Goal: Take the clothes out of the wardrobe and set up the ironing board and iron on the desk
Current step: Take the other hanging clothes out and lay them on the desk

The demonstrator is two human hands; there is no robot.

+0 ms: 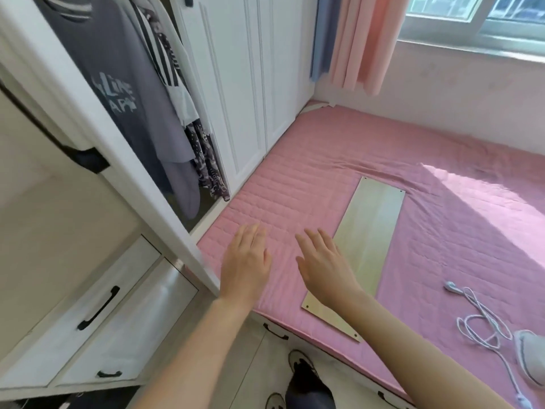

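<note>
Hovering over the pink quilted bed (324,172), the left hand (246,261) and right hand (324,267) are held flat and released, grasping nothing. The clothes (126,93), soft grey and striped fabric, hang in the open wardrobe (150,208); lifting them out is judged next. A flat pale wooden board (368,246) and the rounded iron (530,358) lie on the bed.

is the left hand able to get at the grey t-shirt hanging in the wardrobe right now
Probably yes: the left hand is empty and open over the pink bed, the wardrobe door stands open, and nothing lies between it and the grey t-shirt.
</note>
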